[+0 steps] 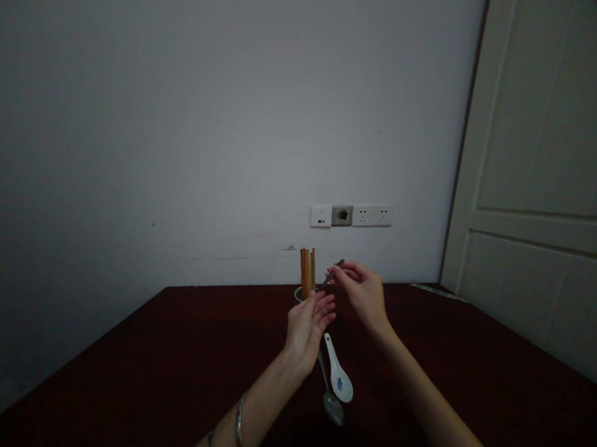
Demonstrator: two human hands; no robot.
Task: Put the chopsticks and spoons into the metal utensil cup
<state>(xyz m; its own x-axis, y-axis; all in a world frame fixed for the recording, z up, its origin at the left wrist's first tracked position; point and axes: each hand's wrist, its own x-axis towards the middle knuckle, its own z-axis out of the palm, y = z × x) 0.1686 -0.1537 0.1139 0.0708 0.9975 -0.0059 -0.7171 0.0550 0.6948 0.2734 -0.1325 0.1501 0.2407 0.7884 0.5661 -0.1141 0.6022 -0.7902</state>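
My right hand (365, 294) pinches a slim, dark metal utensil handle (334, 269) between thumb and fingers. The handle slants down to the left, and its lower end is hidden behind my left fingers. Several wooden chopsticks (305, 272) stand upright in a small container with a pale rim (297, 295). In front of that container is my left hand (306, 325), fingers stretched out and slightly spread; I cannot tell whether it touches the container. Below the hands lie a white soup spoon (339, 372) with a blue pattern and, beside it, a metal spoon (333, 408).
All of this is on a dark red table (211, 359) that meets a pale wall (233, 127) at the back. Sockets and a switch plate (371, 215) are set low in the wall. A white panelled door (541, 176) stands along the right side.
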